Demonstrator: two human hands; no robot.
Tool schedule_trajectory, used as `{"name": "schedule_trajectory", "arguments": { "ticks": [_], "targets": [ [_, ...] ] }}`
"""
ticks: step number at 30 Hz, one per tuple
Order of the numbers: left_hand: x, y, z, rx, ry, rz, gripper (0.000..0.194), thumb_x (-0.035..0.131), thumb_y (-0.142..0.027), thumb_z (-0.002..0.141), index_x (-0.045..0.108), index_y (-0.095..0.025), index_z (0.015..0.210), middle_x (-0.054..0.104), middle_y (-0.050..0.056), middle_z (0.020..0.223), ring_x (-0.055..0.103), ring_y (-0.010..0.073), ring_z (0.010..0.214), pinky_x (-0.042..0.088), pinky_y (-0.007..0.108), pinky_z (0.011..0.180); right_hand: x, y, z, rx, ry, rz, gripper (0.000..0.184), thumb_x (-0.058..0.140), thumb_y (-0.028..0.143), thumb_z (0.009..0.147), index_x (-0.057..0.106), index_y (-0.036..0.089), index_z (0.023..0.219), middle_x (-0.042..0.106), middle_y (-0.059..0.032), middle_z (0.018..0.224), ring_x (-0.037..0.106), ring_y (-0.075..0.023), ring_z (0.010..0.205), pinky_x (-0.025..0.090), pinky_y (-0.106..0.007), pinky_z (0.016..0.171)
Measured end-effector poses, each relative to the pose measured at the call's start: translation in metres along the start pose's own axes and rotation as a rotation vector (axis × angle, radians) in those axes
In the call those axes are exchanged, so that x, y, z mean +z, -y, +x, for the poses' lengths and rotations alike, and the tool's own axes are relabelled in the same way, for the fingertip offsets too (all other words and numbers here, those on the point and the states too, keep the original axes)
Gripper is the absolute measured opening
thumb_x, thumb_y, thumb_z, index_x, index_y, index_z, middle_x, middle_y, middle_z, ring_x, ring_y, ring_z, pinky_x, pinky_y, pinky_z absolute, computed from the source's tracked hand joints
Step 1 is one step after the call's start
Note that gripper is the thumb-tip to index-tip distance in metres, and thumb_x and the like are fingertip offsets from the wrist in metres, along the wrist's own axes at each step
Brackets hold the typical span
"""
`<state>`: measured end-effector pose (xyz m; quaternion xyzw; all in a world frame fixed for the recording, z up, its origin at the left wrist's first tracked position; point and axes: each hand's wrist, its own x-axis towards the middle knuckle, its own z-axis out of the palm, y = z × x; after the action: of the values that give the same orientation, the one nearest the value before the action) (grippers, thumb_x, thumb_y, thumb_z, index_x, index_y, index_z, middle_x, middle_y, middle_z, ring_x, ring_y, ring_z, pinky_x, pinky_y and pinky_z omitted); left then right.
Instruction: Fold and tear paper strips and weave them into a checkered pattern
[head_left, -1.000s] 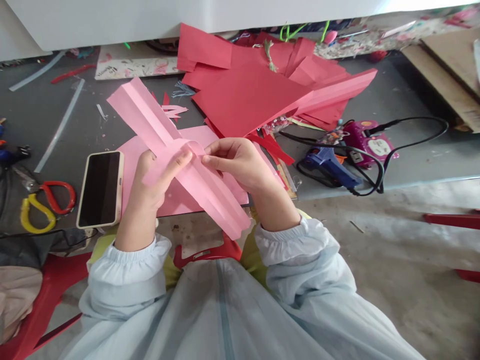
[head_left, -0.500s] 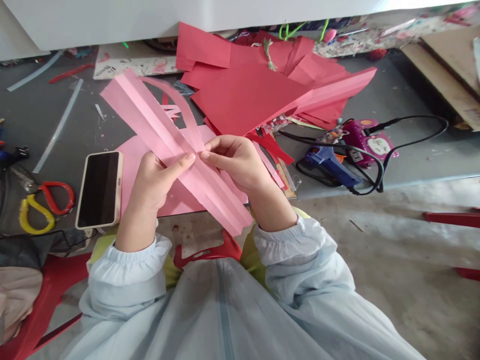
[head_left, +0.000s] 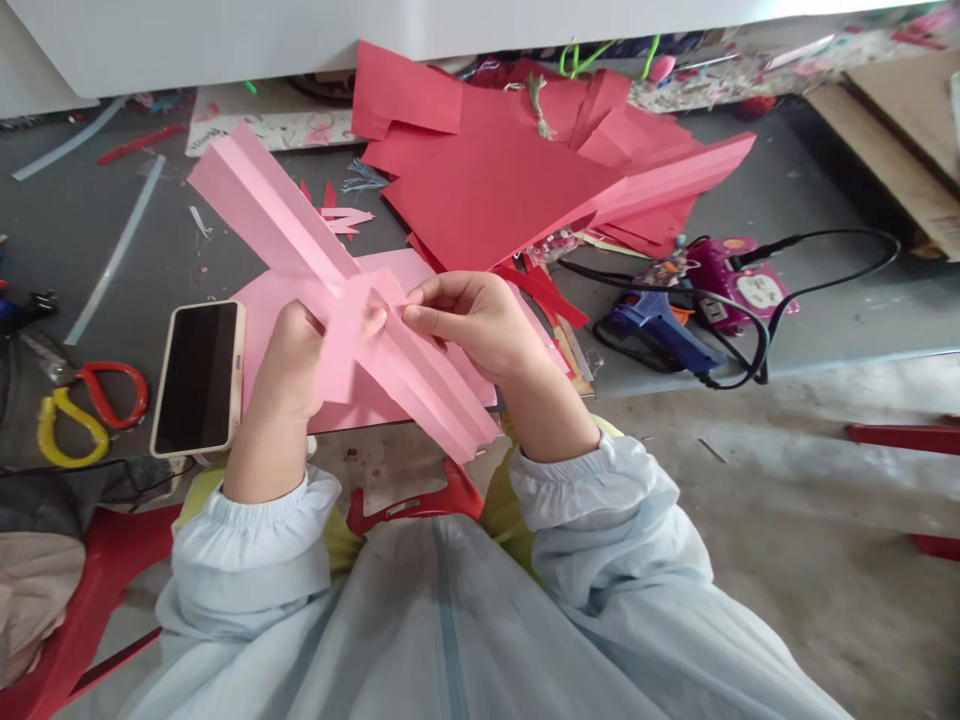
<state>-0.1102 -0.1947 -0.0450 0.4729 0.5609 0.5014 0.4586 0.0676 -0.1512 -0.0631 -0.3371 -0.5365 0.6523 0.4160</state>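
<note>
A long pleated piece of pink paper slants between my hands, pinched in at its middle. A narrow pink paper strip bends over that middle, its loose part hanging down across my left fingers. My left hand is closed on the pleated paper from the left, partly hidden behind the strip. With thumb and forefinger, my right hand pinches the pleated paper and strip at the middle. Flat pink sheets lie on the table beneath.
A phone and scissors lie to the left. Red paper sheets are piled at the back. To the right are a blue glue gun, a purple power socket with a black cable, and cardboard.
The pink strip, which arched up behind the pleated paper, now folds over its front and hangs downward over my left hand. The pleated paper has shifted slightly left and up.
</note>
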Motion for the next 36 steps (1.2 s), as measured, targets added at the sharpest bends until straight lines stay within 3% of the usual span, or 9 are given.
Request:
{"name": "schedule_trajectory", "arguments": {
  "ticks": [2,9,17,22,29,36],
  "targets": [
    [0.0013,-0.0029,-0.0009,-0.03,0.056,0.013,0.031,0.09,-0.042,0.064,0.073,-0.017,0.072,0.068,0.002,0.073,0.063,0.0161,0.07,0.052,0.029,0.063,0.0005,0.0003,0.0002,-0.001,-0.005,0.003,0.038,0.092,0.045,0.061,0.072,0.015,0.075,0.062,0.0035,0.06,0.049,-0.0056,0.052,0.039,-0.02,0.046],
    [0.0005,0.0045,-0.0013,0.042,0.051,-0.005,0.03,0.086,-0.046,0.07,0.074,-0.02,0.078,0.073,0.003,0.082,0.07,0.0186,0.08,0.057,0.03,0.074,0.0012,0.0024,0.0,-0.001,0.008,-0.007,0.037,0.092,0.042,0.062,0.071,0.014,0.075,0.062,0.0031,0.06,0.05,-0.006,0.051,0.041,-0.021,0.046],
    [-0.0003,0.0036,-0.0023,0.018,0.036,0.007,0.03,0.085,-0.047,0.072,0.075,-0.019,0.077,0.072,0.003,0.073,0.069,0.0185,0.074,0.057,0.03,0.066,0.0044,-0.0021,0.0012,-0.048,-0.026,0.011,0.039,0.091,0.046,0.063,0.069,0.016,0.076,0.063,0.0022,0.065,0.05,-0.0069,0.055,0.041,-0.022,0.048],
    [-0.0004,0.0043,-0.0011,-0.008,0.005,-0.017,0.032,0.086,-0.049,0.069,0.076,-0.02,0.078,0.076,0.004,0.078,0.071,0.0195,0.078,0.056,0.03,0.067,0.0047,0.0022,-0.0029,-0.079,-0.03,-0.012,0.031,0.086,0.042,0.072,0.068,0.016,0.074,0.065,0.0005,0.071,0.055,-0.0083,0.063,0.046,-0.022,0.055],
    [-0.0017,0.0016,-0.0019,-0.039,-0.028,0.002,0.023,0.087,-0.036,0.068,0.074,-0.018,0.07,0.07,0.003,0.071,0.063,0.0154,0.065,0.047,0.028,0.058,-0.0007,-0.002,0.0006,0.01,0.04,-0.035,0.04,0.091,0.046,0.062,0.073,0.015,0.077,0.064,0.001,0.065,0.049,-0.0071,0.056,0.041,-0.022,0.048],
    [-0.0008,0.0067,-0.0003,-0.001,0.055,-0.08,0.016,0.086,-0.033,0.07,0.076,-0.021,0.073,0.073,0.002,0.073,0.067,0.0169,0.071,0.053,0.029,0.064,0.0014,-0.0032,0.0008,-0.004,0.0,0.026,0.037,0.093,0.044,0.06,0.072,0.015,0.073,0.064,0.0017,0.063,0.051,-0.0068,0.054,0.04,-0.021,0.047]
  ]
}}
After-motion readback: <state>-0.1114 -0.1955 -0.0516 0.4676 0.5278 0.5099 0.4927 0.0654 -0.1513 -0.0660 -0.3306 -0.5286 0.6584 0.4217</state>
